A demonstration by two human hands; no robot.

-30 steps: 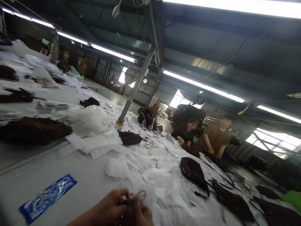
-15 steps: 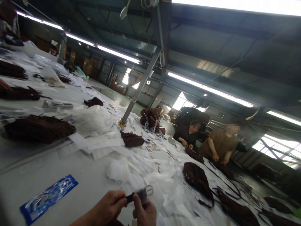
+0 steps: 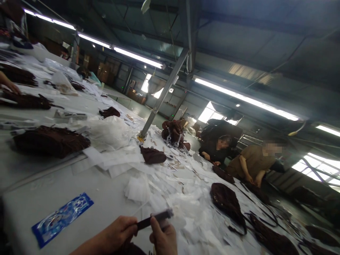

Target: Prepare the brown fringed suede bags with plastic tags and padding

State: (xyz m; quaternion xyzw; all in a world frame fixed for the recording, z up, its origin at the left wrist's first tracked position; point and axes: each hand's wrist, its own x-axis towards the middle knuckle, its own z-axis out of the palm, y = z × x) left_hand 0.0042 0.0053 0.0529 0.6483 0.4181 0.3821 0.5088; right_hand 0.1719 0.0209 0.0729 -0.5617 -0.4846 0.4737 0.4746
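Note:
My left hand point(image 3: 120, 230) pinches one end of a dark strap point(image 3: 145, 223) at the bottom middle. My right hand point(image 3: 163, 236) grips the same strap farther along, its thumb lying on top. The strap's far end pokes out past the right thumb and is blurred, with something shiny on it. Below my wrists a bit of dark brown material shows at the lower edge. A blue printed packet point(image 3: 62, 219) lies flat on the table to the left of my hands. White paper and plastic scraps point(image 3: 191, 216) are heaped just beyond and to the right.
Dark brown bags lie about the white table point(image 3: 87, 196): a fringed one point(image 3: 53, 141) left, a small one point(image 3: 152, 155) mid-table, a larger one point(image 3: 227, 203) right. A metal post point(image 3: 164, 94) rises from the table. Two people work at the right; another person's hand point(image 3: 9, 84) is far left.
More of the dark strap now shows between my hands. The metal loop at its end, seen clearly before, is no longer distinct. The whole view has shifted slightly.

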